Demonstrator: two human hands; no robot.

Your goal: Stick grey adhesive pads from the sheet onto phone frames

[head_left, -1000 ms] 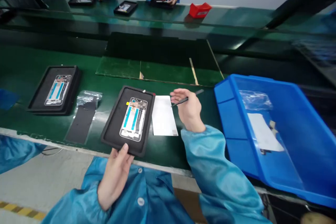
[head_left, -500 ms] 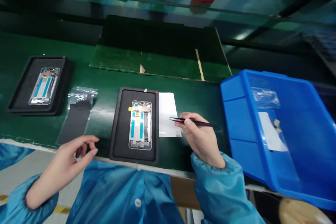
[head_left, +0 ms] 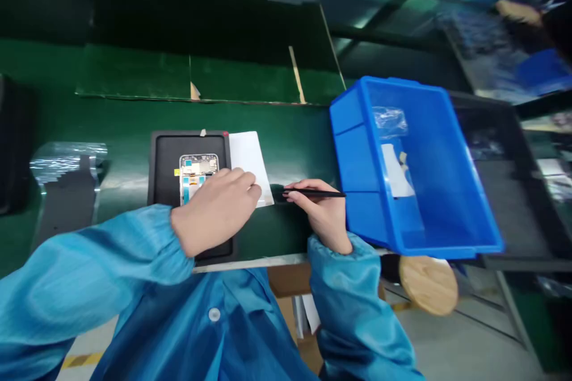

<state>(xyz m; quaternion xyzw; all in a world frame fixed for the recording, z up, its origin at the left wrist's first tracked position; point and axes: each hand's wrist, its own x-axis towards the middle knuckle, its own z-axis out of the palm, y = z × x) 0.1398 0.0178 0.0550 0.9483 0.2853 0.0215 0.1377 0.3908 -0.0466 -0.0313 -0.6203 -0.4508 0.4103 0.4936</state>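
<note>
My left hand [head_left: 218, 205] reaches over the lower part of an opened phone [head_left: 199, 164], its fingers bent toward a white sheet [head_left: 248, 152]. The fingertips are hidden, so whether they grip the sheet does not show. The phone, its circuit board and blue strips exposed, lies in a black tray [head_left: 163, 155]. Pinched in my right hand [head_left: 324, 211] are black tweezers [head_left: 315, 193], lying level with the tips pointing left, just right of the sheet.
A blue bin [head_left: 360, 161] at the right holds clear plastic and white scraps. Left of the tray lies a clear film with dark grey pieces [head_left: 67, 202]. A dark tray edge [head_left: 13, 149] shows at far left. A round wooden stool [head_left: 429, 284] stands below the bin.
My left hand has moved right, from beside the tray to over the phone and toward the sheet. My right hand keeps the tweezers, now more level. The view has turned right.
</note>
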